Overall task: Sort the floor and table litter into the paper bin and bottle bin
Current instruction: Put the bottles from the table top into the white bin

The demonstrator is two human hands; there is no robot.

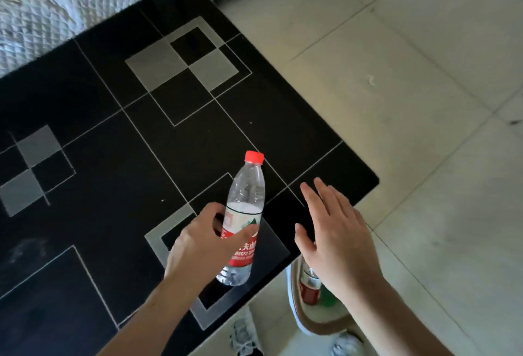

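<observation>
Over the near corner of a black patterned table (113, 135), the left hand (198, 245) gripped a red-capped water bottle (244, 214) round its label, while the right hand (336, 239) hovered beside it, fingers straight and spread, holding nothing. The bottle appeared lifted for sorting; next it would need carrying past the table edge to the bin (308, 319) on the floor just below, where another bottle (310, 285) already lay. Bare tiled floor (424, 101) to the right offered open room. Shoes (243, 333) showed below.
</observation>
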